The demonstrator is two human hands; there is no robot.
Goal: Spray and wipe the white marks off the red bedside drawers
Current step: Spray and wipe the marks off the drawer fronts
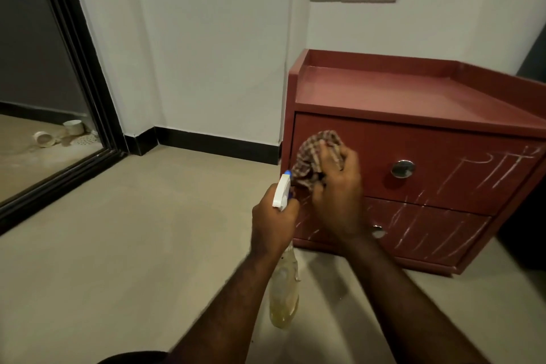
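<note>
Left hand [273,217] gripped the spray bottle [284,292] before the drawers [413,139]; right hand [336,189] clutched a cloth [314,151] against their top left. White marks [456,171] covered the rest: most wiping apparently undone.

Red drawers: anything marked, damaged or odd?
Yes: white scrawled marks streak the right side of the upper drawer and most of the lower drawer. The upper drawer's left, by the cloth, looks clean.
</note>
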